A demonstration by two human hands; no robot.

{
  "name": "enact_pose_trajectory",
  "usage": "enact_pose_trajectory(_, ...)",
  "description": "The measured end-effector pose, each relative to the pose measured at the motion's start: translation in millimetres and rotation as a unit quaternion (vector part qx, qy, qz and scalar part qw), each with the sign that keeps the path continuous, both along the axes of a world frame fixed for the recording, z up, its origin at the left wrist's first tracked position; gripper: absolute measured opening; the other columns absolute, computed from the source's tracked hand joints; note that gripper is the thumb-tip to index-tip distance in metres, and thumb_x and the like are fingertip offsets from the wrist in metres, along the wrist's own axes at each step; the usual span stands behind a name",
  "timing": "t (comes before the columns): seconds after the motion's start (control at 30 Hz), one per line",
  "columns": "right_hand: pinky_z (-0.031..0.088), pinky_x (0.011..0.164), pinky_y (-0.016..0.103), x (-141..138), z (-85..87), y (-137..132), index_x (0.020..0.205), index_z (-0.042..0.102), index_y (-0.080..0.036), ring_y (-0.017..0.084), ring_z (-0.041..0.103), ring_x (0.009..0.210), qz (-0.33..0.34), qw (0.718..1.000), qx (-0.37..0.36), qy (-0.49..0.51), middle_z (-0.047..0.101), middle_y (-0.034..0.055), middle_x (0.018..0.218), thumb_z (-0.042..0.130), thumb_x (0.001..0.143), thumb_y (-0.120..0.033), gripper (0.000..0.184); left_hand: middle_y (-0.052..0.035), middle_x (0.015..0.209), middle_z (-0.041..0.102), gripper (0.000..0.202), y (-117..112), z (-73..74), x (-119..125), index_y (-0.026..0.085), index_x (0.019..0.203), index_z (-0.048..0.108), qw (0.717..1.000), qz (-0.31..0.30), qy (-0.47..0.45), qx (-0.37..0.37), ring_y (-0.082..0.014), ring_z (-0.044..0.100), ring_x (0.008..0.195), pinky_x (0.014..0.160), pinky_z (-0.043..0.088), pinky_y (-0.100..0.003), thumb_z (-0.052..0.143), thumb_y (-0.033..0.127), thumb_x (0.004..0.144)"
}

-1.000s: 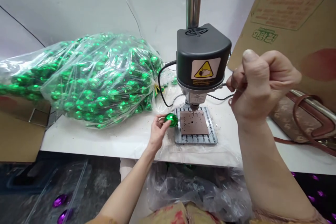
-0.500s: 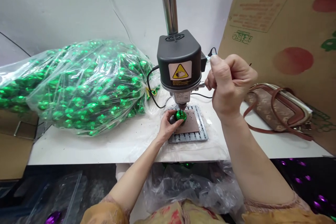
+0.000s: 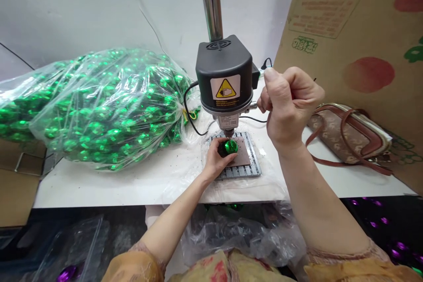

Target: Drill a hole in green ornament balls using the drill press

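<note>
My left hand (image 3: 217, 157) has its thumb and fingers around the left side of a shiny green ball (image 3: 231, 146). The ball rests on a brown board (image 3: 243, 155) on the slotted grey base (image 3: 255, 168) of a small drill press (image 3: 224, 70), directly under the chuck (image 3: 228, 132). Raised to the right of the machine's head, my right hand (image 3: 287, 105) is closed. A metal feed lever (image 3: 253, 105) runs from the press toward its fingers, and the lever's end is hidden in the grip.
A clear bag (image 3: 115, 110) full of green faceted balls lies on the left of the white table (image 3: 109, 189). To the right are a brown handbag (image 3: 350, 136) and a large cardboard box (image 3: 330, 57). Purple balls (image 3: 396, 249) show below the table edge.
My left hand and the green ball have shifted slightly right on the board. My right hand stays closed at about the same height beside the press.
</note>
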State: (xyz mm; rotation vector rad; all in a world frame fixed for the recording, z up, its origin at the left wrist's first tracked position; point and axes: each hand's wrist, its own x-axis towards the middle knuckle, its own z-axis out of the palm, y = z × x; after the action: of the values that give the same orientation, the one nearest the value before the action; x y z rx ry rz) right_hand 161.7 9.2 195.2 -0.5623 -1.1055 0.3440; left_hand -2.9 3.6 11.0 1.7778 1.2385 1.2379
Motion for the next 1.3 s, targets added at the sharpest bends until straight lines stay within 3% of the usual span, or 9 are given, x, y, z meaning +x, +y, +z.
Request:
enact_pose_trajectory(0.33,0.030,0.047,0.026,-2,-2.0,0,0.058,0.034,-0.021,0.004,0.033,0.045,0.001,1.000,0.013,0.012,0.031,-0.0076,0.052,0.065,0.091,-0.028,0.046,-0.0081,0.119,0.066,0.057,4,-11.3,2,0.021,0.119,0.060,0.997,-0.025,-0.037,-0.066,-0.0270,0.065,0.112,0.101,0.051,-0.043,0.089,0.034,0.071)
enact_pose_trajectory(0.57,0.022,0.044,0.028,-5,-27.0,-3,0.058,0.025,-0.020,0.005,0.028,0.041,-0.020,0.995,0.094,0.011,0.026,-0.0073,0.049,0.064,0.090,-0.032,0.052,-0.0094,0.118,0.067,0.059,1,-12.3,2,0.020,0.119,0.061,0.995,-0.027,-0.060,-0.073,-0.0292,0.064,0.114,0.104,0.050,-0.045,0.090,0.035,0.071)
enact_pose_trajectory(0.73,0.022,0.042,0.032,-5,-37.9,-3,0.059,0.021,-0.023,0.007,0.023,0.040,-0.049,0.995,0.086,0.014,0.023,-0.0061,0.047,0.065,0.088,-0.039,0.055,-0.0093,0.119,0.066,0.059,1,-14.5,0,0.021,0.120,0.061,0.996,-0.030,-0.052,-0.067,-0.0285,0.063,0.114,0.103,0.050,-0.044,0.090,0.036,0.071)
enact_pose_trajectory(0.97,0.022,0.039,0.026,-4,-48.2,-1,0.058,0.024,-0.020,0.004,0.024,0.039,-0.059,0.987,0.152,0.011,0.025,-0.0068,0.048,0.064,0.087,-0.026,0.049,-0.0091,0.117,0.065,0.059,0,-12.5,-1,0.021,0.120,0.059,0.996,-0.039,-0.038,-0.066,-0.0275,0.062,0.111,0.099,0.048,-0.042,0.088,0.041,0.073)
enact_pose_trajectory(1.3,0.027,0.041,0.026,-2,-59.2,-2,0.057,0.021,-0.019,0.004,0.025,0.041,-0.031,0.982,0.186,-0.011,0.028,-0.0062,0.050,0.060,0.084,-0.017,0.048,-0.0074,0.113,0.066,0.056,0,-11.3,-1,0.022,0.118,0.061,0.996,-0.040,-0.047,-0.070,-0.0282,0.061,0.112,0.100,0.047,-0.041,0.089,0.040,0.072)
